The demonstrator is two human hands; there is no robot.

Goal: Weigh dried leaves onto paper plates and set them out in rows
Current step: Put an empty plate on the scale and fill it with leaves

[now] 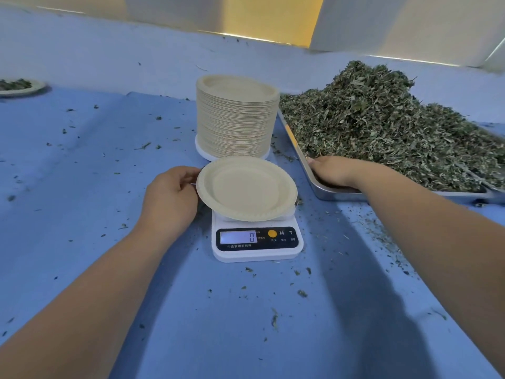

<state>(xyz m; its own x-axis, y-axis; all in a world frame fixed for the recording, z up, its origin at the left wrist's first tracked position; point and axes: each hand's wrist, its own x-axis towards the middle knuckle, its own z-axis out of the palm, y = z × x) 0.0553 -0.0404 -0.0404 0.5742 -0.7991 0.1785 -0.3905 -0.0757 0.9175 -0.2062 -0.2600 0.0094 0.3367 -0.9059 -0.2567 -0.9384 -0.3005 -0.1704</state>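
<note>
An empty beige paper plate point(246, 188) lies tilted on the white kitchen scale point(257, 242), whose display reads 0. My left hand point(170, 196) holds the plate by its left rim, fingers curled round the edge. My right hand point(332, 170) rests inside the near left corner of the steel tray point(322, 191), at the foot of the big heap of dried green leaves point(382, 124); I cannot see whether its fingers hold any leaves. A tall stack of paper plates point(236, 119) stands just behind the scale.
A blue cloth point(109, 160) strewn with leaf crumbs covers the table. One plate with leaves point(19, 86) sits at the far left edge. A pale wall point(396, 23) runs along the back.
</note>
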